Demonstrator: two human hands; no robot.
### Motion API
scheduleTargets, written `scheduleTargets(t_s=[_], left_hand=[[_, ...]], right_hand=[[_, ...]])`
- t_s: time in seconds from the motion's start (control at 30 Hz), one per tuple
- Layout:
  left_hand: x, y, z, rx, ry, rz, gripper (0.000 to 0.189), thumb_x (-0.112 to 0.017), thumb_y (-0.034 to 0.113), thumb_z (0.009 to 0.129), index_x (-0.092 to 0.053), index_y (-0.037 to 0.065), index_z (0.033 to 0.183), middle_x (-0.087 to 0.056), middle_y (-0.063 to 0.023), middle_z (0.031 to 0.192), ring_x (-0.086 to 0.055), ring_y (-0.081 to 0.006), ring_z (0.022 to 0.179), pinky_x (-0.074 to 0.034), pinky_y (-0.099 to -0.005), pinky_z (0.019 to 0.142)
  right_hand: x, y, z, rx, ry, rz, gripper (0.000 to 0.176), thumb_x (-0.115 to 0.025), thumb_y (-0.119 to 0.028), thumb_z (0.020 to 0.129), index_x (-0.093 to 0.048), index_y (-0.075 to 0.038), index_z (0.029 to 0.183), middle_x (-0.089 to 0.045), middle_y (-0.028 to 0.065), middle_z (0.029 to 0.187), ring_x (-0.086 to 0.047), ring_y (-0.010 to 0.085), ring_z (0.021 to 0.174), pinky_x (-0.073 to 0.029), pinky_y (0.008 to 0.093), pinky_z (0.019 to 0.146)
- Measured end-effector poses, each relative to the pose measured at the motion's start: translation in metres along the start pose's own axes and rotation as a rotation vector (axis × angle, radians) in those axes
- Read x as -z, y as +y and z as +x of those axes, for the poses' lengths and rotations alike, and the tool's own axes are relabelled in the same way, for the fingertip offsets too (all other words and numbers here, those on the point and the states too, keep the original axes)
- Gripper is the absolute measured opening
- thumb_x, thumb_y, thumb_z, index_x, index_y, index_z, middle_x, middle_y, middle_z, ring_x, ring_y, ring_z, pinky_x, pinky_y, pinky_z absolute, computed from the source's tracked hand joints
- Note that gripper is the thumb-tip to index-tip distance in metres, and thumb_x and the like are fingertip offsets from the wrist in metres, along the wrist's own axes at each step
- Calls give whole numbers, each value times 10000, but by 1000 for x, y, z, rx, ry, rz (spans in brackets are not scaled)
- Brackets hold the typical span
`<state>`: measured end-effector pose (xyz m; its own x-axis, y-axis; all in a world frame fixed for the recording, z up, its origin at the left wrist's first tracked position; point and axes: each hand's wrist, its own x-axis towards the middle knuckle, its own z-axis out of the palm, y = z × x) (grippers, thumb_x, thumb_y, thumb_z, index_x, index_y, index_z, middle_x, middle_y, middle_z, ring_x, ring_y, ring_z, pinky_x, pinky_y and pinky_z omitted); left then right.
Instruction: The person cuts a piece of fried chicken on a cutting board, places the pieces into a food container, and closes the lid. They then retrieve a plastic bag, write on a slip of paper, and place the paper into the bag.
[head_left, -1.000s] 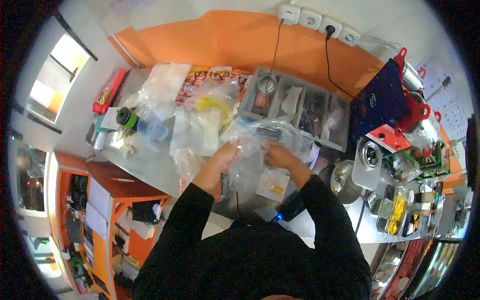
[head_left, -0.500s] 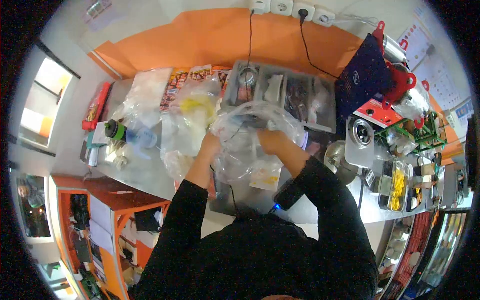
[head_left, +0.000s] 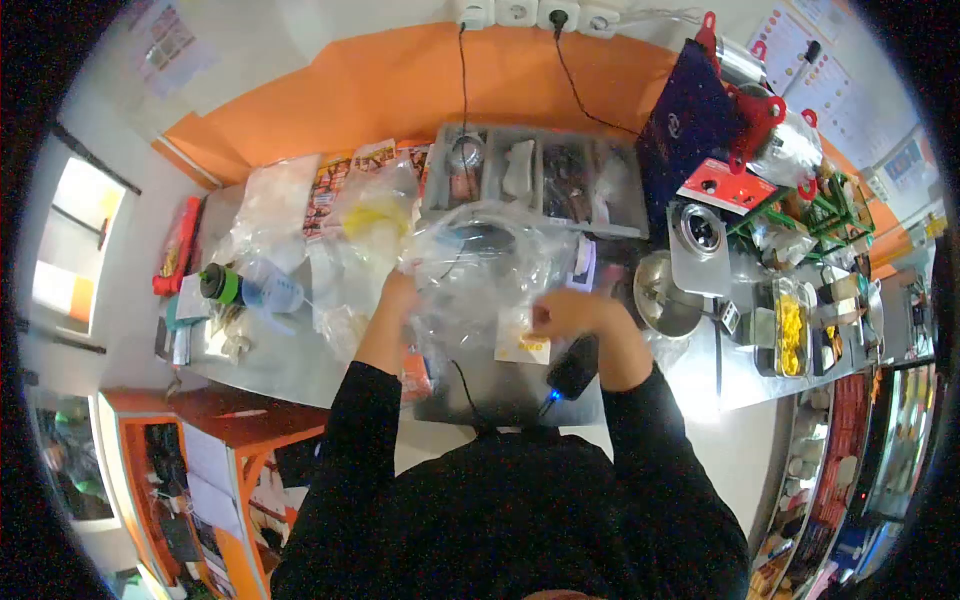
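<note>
A large clear plastic bag [head_left: 470, 270] lies bunched in front of me, its round mouth spread toward the back. My left hand [head_left: 400, 292] is closed on the bag's left edge, fingertips partly covered by the film. Off the bag's right side, my right hand [head_left: 572, 316] hovers over a white card with yellow print [head_left: 520, 342], overlapping its upper right corner. That hand's fingers are curled and blurred, and I cannot tell whether they grip the card. Just below it lies a black device with a blue light [head_left: 573, 368].
Behind the bag stands a grey divided tray [head_left: 630, 232]. More plastic bags [head_left: 365, 275] and a bottle with a green-black cap [head_left: 270, 285] lie left. To the right are a metal bowl [head_left: 668, 300], a dark blue box [head_left: 680, 120] and a container of yellow pieces [head_left: 790, 340].
My right hand has left the bag's right side and come down toward me, over the card. The left hand stays at the bag's left edge. The view has shifted slightly.
</note>
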<state>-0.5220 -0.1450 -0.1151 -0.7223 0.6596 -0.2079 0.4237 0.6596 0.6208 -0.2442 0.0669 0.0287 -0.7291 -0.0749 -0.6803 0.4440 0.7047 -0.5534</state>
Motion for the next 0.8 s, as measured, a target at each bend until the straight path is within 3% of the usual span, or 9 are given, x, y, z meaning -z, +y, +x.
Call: scheduleTargets(t_s=[0.13, 0.2, 0.23, 0.33, 0.43, 0.5, 0.63, 0.7, 0.8], left_hand=[[-7, -29, 18, -161, -11, 414, 372, -452, 204, 984, -602, 60, 1293, -617, -270, 1249, -602, -384, 1155, -479, -424, 965], [-8, -20, 25, 116, 48, -93, 472, -558, 333, 959, -557, 39, 1328, -639, -203, 1210, -620, -334, 1089, -503, -424, 912], [-7, -20, 25, 270, 72, -342, 549, -611, 398, 946, -534, 29, 1346, -650, -170, 1191, -629, -309, 1056, -515, -424, 885], [4, -34, 37, 233, -149, -531, 622, -628, 406, 937, -464, 25, 1400, -589, -162, 1296, -605, -295, 1101, -500, -428, 886], [15, -7, 21, 352, -43, -536, 745, -653, 343, 919, -315, 0, 1487, -545, -212, 1306, -582, -294, 1096, -512, -421, 866], [13, -33, 33, 149, -69, -474, 876, -714, 380, 867, -253, 9, 1513, -550, -206, 1302, -590, -300, 1089, -528, -399, 820], [35, 11, 17, 214, -71, -366, 968, -750, 406, 827, -224, -7, 1527, -519, -239, 1356, -570, -360, 1150, -479, -452, 969], [30, 0, 29, 39, 192, 74, 949, -746, 383, 839, -228, -39, 1513, -451, -282, 1428, -473, -428, 1283, -380, -485, 1091], [33, 58, -18, -300, 399, 265, 849, -700, 279, 874, -235, -46, 1506, -318, -299, 1516, -301, -450, 1409, -261, -493, 1171]], right_hand=[[-105, 31, 30, -115, 502, -346, 970, -894, -483, 595, -475, -40, 1349, -585, 180, 1264, -566, 330, 1177, -490, 466, 927], [-131, 19, 46, -168, 787, -603, 1099, -908, -480, 552, -409, -45, 1429, -481, 189, 1405, -462, 373, 1306, -458, 505, 984], [-137, 26, 59, -163, 754, -565, 1125, -908, -468, 549, -378, -55, 1452, -429, 191, 1438, -416, 389, 1333, -445, 518, 998], [-144, 35, 74, -110, 725, -394, 1185, -909, -423, 545, -298, -85, 1503, -342, 201, 1483, -336, 427, 1377, -422, 542, 1024], [-147, 23, 30, -80, 794, -173, 1207, -909, -367, 546, -242, -113, 1521, -379, 218, 1423, -372, 439, 1339, -433, 547, 1018], [-153, 18, -7, -137, 817, -113, 1226, -904, -336, 546, -203, -133, 1531, -389, 223, 1389, -390, 440, 1314, -441, 561, 1008], [-177, 39, -77, -409, 812, -81, 1231, -908, -331, 529, -217, -122, 1526, -429, 197, 1348, -438, 403, 1275, -477, 520, 988], [-197, 63, -98, -457, 826, -50, 1170, -889, -317, 522, -260, -114, 1488, -413, 207, 1353, -408, 428, 1292, -470, 538, 992], [-223, 99, -116, -483, 883, -78, 1152, -888, -355, 532, -302, -95, 1488, -401, 211, 1413, -380, 410, 1344, -457, 530, 1009]])
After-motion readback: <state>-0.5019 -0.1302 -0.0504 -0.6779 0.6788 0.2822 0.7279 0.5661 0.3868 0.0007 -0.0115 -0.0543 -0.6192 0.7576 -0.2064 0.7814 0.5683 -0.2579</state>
